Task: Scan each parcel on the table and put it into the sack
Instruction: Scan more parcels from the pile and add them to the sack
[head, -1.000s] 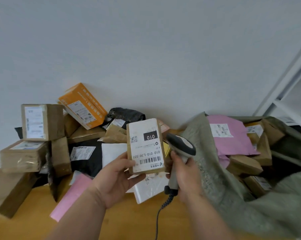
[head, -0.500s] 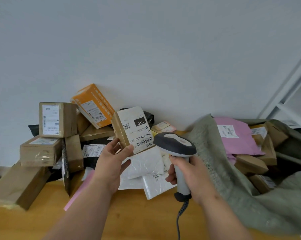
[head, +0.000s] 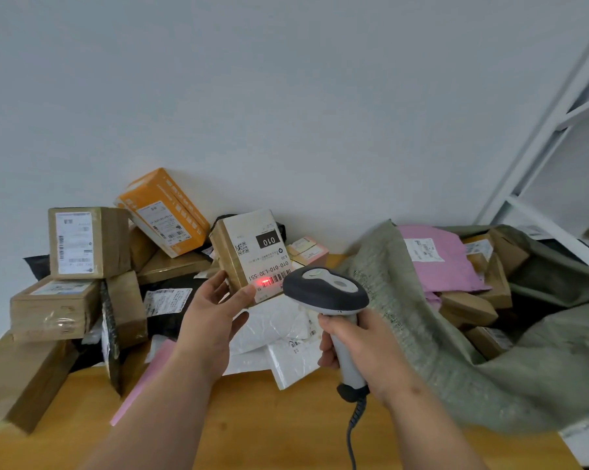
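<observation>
My left hand point(head: 215, 313) grips a small brown cardboard parcel point(head: 249, 252) by its lower left corner and holds it up, its white label marked 010 facing me. My right hand point(head: 360, 344) is wrapped around the handle of a grey and black barcode scanner point(head: 325, 293), whose head points at the label. A red light spot sits on the label's barcode. To the right lies the open grey-green sack point(head: 421, 327), with a pink mailer point(head: 435, 259) and several brown boxes inside it.
On the wooden table point(head: 252, 429), a heap of parcels fills the left and back: brown boxes point(head: 86, 242), an orange box point(head: 164, 212), black and white mailers point(head: 279, 337) and a pink envelope point(head: 143, 381). The scanner's coiled cable hangs toward me. A white rack point(head: 550, 137) stands at right.
The scanner rose and closed in on the parcel's label, and a red light spot now shows on the barcode. The parcel stays tilted in my left hand.
</observation>
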{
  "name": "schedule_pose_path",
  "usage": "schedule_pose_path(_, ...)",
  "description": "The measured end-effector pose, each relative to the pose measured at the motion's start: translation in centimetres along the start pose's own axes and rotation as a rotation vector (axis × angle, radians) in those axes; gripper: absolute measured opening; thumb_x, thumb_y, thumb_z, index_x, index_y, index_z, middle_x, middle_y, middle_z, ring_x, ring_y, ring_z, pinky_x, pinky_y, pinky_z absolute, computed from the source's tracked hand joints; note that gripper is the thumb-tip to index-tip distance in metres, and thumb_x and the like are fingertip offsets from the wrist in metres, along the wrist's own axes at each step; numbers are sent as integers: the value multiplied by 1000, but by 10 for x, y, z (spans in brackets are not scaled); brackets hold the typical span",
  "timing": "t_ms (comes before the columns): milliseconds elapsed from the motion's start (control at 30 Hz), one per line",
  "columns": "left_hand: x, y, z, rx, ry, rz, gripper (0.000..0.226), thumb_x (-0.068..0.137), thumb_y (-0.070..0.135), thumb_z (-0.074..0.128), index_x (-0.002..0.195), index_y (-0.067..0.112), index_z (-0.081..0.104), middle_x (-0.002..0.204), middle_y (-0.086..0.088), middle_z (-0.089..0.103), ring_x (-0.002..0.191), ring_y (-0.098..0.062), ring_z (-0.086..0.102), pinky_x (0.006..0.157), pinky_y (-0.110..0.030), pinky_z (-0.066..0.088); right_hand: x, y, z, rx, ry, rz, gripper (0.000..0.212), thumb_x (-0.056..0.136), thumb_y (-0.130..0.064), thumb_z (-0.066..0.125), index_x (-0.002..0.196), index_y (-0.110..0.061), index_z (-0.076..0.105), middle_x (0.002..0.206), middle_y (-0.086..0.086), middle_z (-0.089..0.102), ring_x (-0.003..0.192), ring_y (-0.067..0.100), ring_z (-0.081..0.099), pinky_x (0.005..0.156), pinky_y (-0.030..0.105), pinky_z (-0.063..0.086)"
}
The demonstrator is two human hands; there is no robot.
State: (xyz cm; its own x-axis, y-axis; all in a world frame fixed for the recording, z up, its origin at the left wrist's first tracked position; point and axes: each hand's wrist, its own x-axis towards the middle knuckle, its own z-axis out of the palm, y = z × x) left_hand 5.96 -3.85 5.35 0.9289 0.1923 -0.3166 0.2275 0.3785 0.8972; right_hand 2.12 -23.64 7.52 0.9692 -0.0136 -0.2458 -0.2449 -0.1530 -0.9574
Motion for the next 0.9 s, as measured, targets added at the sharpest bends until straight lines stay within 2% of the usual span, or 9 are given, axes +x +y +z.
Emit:
schedule_pose_path(233, 3, -3, 4, 29, -14, -4, 47, 85, 11, 71, 125, 29, 54, 107, 4, 72, 104, -17, 67, 100, -43, 49, -4, -1, -5, -30, 18, 13, 17, 90, -14, 63, 79, -1, 62, 69, 11, 64, 58, 21, 65, 64, 36, 53)
schedule_pose_path(400, 4, -5, 9, 52, -31, 1, 60, 85, 13, 72, 140, 24, 49, 111, 1, 72, 105, -18, 67, 103, -45, 48, -4, 0, -9, 1, 34, 17, 14, 91, -15, 65, 93, -1, 63, 69, 9, 65, 59, 22, 66, 63, 35, 54)
schedule_pose_path(600, 4, -10, 22, 72, -12, 9, 62, 85, 14, 72, 141, 24, 47, 114, -1, 70, 106, -19, 67, 105, -46, 47, -5, 0, -24, 11, 26, 8, 16, 91, -15, 64, 84, -1, 63, 69, 10, 65, 59, 21, 65, 63, 34, 52)
schedule_pose_path(767, 4, -13, 47, 89, -5, 33, 61, 86, 15, 72, 142, 22, 47, 115, -1, 70, 106, -18, 66, 104, -45, 47, -1, 4, -49, 7, 24, 6, 20, 91, -16, 63, 92, 4, 64, 71, 10, 66, 59, 20, 66, 62, 32, 52)
schedule_pose_path(900, 3, -19, 78, 95, 10, 52, 59, 87, 16, 72, 141, 23, 48, 114, 0, 71, 104, -16, 67, 103, -44, 48, 1, 5, -78, 30, 35, 1, 17, 92, -14, 63, 84, 1, 64, 69, 10, 64, 57, 19, 65, 57, 29, 49)
